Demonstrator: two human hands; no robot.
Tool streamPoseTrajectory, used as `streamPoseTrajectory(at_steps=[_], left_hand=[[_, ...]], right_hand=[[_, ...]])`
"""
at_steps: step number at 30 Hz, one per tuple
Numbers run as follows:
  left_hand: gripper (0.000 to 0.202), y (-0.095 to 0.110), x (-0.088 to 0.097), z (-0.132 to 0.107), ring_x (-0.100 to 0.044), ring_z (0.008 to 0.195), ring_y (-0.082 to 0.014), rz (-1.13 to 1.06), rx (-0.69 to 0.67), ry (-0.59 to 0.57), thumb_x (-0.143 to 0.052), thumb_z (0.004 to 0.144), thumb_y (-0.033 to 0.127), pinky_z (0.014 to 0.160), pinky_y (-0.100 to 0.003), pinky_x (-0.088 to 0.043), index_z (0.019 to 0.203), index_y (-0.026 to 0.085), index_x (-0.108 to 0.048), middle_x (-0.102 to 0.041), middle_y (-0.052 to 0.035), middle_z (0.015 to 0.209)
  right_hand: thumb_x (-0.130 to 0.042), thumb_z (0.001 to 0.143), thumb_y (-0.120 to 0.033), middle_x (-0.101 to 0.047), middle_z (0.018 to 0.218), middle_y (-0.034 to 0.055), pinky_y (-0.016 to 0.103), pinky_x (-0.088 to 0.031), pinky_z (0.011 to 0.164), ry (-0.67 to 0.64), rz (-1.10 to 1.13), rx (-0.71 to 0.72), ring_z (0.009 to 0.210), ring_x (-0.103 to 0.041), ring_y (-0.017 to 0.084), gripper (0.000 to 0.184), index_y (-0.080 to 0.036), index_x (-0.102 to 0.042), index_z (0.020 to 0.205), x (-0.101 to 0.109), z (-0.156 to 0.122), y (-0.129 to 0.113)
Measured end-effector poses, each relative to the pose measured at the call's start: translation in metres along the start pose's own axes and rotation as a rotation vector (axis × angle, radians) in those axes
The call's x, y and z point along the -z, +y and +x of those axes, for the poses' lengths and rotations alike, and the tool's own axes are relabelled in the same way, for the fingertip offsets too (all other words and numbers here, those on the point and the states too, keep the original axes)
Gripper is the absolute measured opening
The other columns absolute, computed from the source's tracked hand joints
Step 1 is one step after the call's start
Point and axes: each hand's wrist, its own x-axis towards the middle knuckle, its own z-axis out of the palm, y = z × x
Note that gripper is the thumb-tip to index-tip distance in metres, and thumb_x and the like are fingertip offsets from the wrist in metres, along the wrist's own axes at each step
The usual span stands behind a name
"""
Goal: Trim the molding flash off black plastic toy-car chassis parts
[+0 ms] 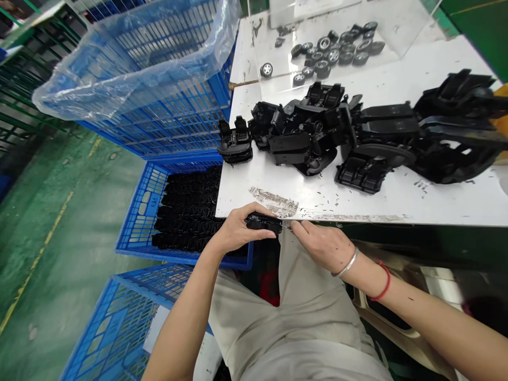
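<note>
My left hand [238, 228] is closed around a small black plastic part [263, 222], held just below the front edge of the white table [357, 203]. My right hand [323, 244] has its fingers pinched together at the right end of that part, on a small thing I cannot make out. A silver bangle and a red cord sit on my right wrist. Both hands hover over my lap.
A heap of black plastic car parts [357, 132] lies across the table. Small toy wheels [333, 50] sit in a clear tray at the back. A blue crate of black parts [186, 217] stands at the left, with stacked blue crates [159, 79] behind it.
</note>
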Motion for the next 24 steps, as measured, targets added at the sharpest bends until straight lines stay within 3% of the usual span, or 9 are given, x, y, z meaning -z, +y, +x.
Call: streamPoseTrajectory(at_steps=[6, 14, 24], left_hand=[[0.039, -0.003, 0.003, 0.0, -0.062, 0.091, -0.0177, -0.009, 0.013, -0.032, -0.079, 0.066, 0.038, 0.084, -0.028, -0.046, 0.096, 0.016, -0.067, -0.069, -0.0042, 0.094], [0.038, 0.0, 0.005, -0.001, -0.062, 0.09, -0.0171, 0.006, 0.029, -0.042, -0.078, 0.066, 0.039, 0.083, -0.027, -0.046, 0.095, 0.017, -0.066, -0.069, -0.0042, 0.095], [0.04, 0.005, 0.005, -0.002, -0.061, 0.091, -0.0186, 0.075, 0.028, -0.056, -0.077, 0.066, 0.041, 0.084, -0.029, -0.045, 0.096, 0.016, -0.065, -0.069, -0.0046, 0.096]], right_hand=[[-0.032, 0.082, -0.001, -0.057, 0.066, 0.0027, 0.028, -0.011, 0.039, -0.205, 0.002, -0.069, 0.04, -0.039, 0.01, 0.03, -0.017, -0.056, 0.087, 0.002, 0.006, -0.009], [-0.03, 0.087, -0.004, -0.061, 0.071, 0.0046, 0.027, -0.012, 0.039, -0.302, 0.021, -0.123, 0.045, -0.051, 0.011, 0.028, -0.017, -0.055, 0.088, 0.006, 0.011, -0.016], [-0.023, 0.092, -0.007, -0.062, 0.078, 0.0052, 0.029, -0.017, 0.041, -0.267, 0.017, -0.128, 0.055, -0.061, 0.017, 0.031, -0.019, -0.051, 0.097, 0.002, 0.01, -0.02]])
